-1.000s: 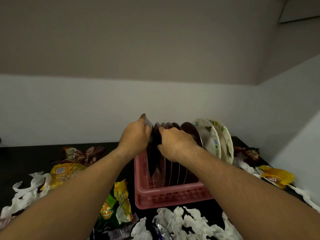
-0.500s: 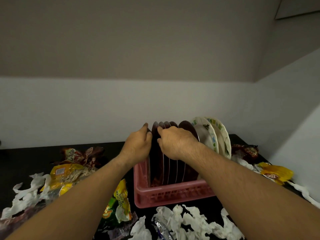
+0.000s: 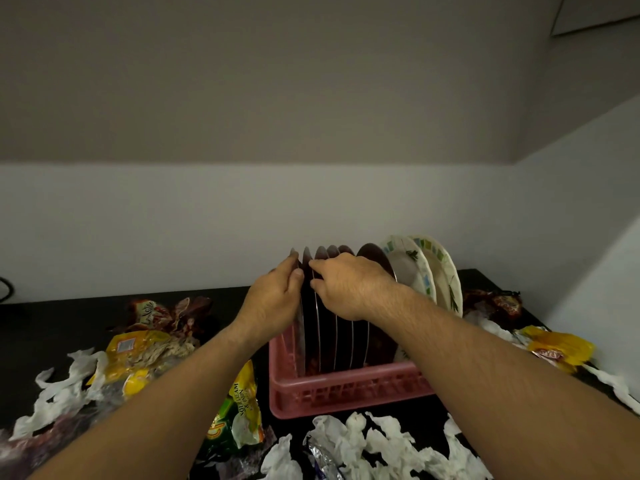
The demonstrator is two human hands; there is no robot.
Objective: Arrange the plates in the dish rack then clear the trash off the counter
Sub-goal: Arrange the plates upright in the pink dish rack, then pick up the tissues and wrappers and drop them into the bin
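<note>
left hand [image 3: 277, 301] pinches the leftmost steel plate [image 3: 302, 341] by its rim; right hand [image 3: 349, 289] just beside, gripping the next plate [image 3: 308, 306]; pink rack [image 3: 346, 393] below both

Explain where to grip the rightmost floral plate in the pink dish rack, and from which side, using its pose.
Pinch the top rim of the rightmost floral plate, coming from above. It stands on edge with that rim free over the pink dish rack, while the neighbouring floral plate crowds its left face.
</note>
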